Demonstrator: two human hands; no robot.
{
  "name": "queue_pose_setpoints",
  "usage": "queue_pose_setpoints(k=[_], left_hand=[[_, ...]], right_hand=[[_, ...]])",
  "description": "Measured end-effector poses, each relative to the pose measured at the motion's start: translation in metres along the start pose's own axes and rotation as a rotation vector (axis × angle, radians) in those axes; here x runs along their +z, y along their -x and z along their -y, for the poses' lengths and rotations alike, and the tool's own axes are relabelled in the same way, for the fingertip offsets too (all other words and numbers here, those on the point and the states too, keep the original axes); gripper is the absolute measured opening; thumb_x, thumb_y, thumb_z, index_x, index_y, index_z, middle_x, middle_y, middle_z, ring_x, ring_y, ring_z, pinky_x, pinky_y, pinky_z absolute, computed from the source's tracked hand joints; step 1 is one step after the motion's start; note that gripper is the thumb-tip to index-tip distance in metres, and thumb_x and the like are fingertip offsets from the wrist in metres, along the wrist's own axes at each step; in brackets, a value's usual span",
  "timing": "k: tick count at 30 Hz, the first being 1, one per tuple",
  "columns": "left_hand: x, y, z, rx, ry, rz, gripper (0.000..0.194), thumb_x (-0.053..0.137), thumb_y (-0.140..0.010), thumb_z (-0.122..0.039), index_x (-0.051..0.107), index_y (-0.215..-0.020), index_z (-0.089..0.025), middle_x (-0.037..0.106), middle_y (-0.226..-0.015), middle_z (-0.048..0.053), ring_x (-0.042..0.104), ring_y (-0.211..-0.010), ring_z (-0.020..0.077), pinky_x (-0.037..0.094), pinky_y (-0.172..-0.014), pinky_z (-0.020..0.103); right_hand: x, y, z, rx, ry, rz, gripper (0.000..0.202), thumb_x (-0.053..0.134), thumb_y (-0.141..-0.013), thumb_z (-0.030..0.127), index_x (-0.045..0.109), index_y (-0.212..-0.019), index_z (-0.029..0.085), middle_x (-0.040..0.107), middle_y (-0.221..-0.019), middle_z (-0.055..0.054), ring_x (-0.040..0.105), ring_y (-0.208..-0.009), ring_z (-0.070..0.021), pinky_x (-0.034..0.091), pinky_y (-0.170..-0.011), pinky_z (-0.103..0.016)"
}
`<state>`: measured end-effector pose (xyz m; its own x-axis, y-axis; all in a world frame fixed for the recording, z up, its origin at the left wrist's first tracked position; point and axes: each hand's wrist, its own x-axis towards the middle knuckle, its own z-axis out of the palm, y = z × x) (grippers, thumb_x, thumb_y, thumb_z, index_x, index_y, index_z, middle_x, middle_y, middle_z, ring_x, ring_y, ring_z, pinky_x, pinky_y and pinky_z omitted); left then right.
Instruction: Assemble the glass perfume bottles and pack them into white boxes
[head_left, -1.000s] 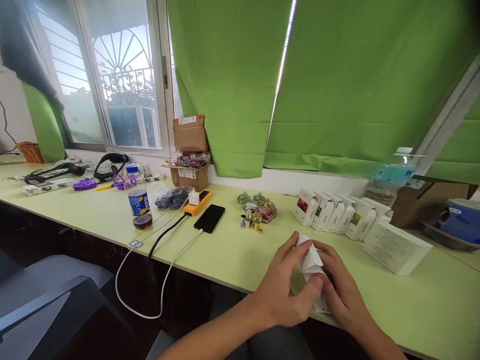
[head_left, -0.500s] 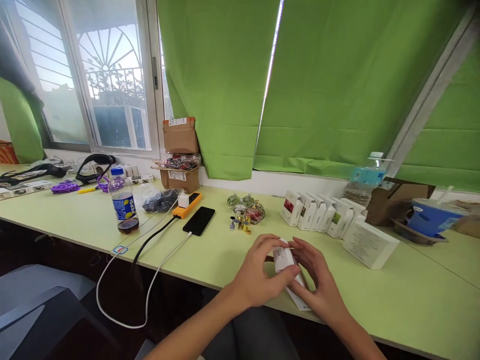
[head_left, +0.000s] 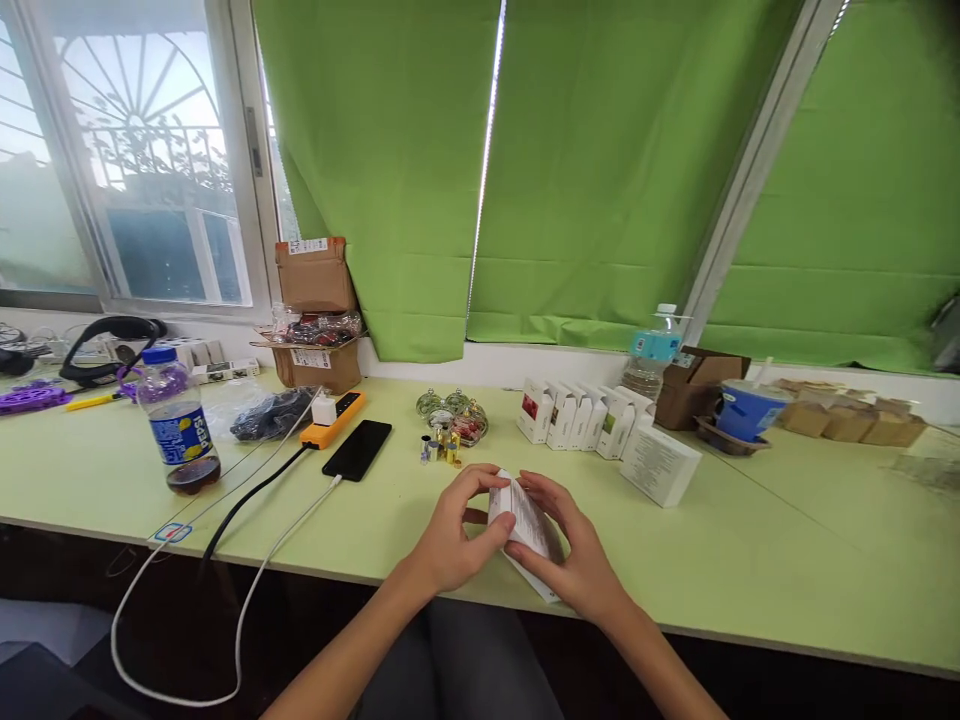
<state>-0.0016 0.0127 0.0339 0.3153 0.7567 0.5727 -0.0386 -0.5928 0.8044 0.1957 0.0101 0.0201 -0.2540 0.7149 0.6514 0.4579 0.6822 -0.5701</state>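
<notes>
The left hand (head_left: 466, 540) is grasping a white box (head_left: 534, 528) by its upper end, thumb on the near side, while the right hand (head_left: 574, 555) is curling around its right side with fingers and thumb apart. The box is tilting between them at the front edge of the table (head_left: 772, 580); whether its lower end is touching the surface is hard to tell. Just beyond the hands, small silver and gold caps (head_left: 442, 448) are standing near a cluster of rounded glass bottles (head_left: 469, 425), toward the back edge. To their right, a row of white boxes (head_left: 574, 418) is running along the back, with a printed white box (head_left: 660, 466) standing at its right end, nearer the front edge. Left of the caps, a black phone (head_left: 358, 450) is lying beside an orange power strip (head_left: 337, 418), its white cable (head_left: 251, 590) hanging over the front edge. Farther left, a cola bottle (head_left: 180, 430) is standing; at the back right, a blue cup (head_left: 748, 410) is sitting in a brown tray (head_left: 720, 437).
</notes>
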Motion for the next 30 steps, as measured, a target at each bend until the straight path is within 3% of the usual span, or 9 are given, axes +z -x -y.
queue_pose_setpoints(k=[11,23,30], left_hand=[[-0.003,0.001,-0.001,0.011,-0.054,0.028,0.027,0.060,-0.092,-0.037,0.058,-0.116,-0.024,0.048,-0.141,0.011,0.052,-0.127,0.0257,0.054,-0.091,0.035],[0.000,0.000,0.002,0.000,0.033,0.000,0.029,0.054,-0.095,-0.037,0.049,-0.120,-0.024,0.053,-0.128,0.011,0.061,-0.111,0.0228,0.055,-0.068,0.024],[-0.001,0.001,0.005,0.035,-0.103,-0.005,0.025,0.056,-0.093,-0.033,0.057,-0.115,-0.021,0.049,-0.136,0.012,0.054,-0.122,0.0257,0.057,-0.074,0.027]], right_hand=[[-0.003,-0.006,0.010,-0.123,0.006,0.001,0.055,0.073,-0.081,0.036,0.051,-0.131,0.026,0.057,-0.129,-0.010,0.057,-0.118,-0.0271,0.050,-0.100,-0.040],[-0.002,-0.006,0.010,-0.104,-0.004,0.019,0.056,0.074,-0.082,0.036,0.049,-0.131,0.027,0.056,-0.129,-0.009,0.056,-0.117,-0.0262,0.049,-0.100,-0.039],[-0.002,-0.005,0.010,-0.117,-0.016,0.029,0.053,0.072,-0.084,0.036,0.049,-0.131,0.027,0.056,-0.129,-0.010,0.055,-0.119,-0.0264,0.048,-0.102,-0.040]])
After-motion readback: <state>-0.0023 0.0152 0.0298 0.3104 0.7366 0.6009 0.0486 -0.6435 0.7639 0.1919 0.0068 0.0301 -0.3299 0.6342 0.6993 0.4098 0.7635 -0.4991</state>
